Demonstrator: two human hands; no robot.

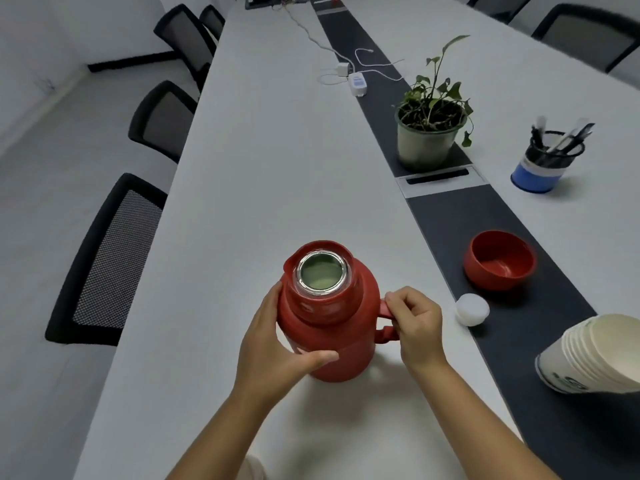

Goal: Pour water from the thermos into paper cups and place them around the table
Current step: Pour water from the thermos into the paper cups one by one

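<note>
Red thermos (329,317) upright on the white bench (277,168), mouth uncovered. Left hand (273,344) wraps its body, thumb across the front. Right hand (415,323) curled round the thermos handle (386,323). Right of the thermos: white stopper (471,309), then the red lid (499,259) lying open side up on the dark strip (450,220). Stack of paper cups (595,355) lies on its side further right, nearer the person.
</note>
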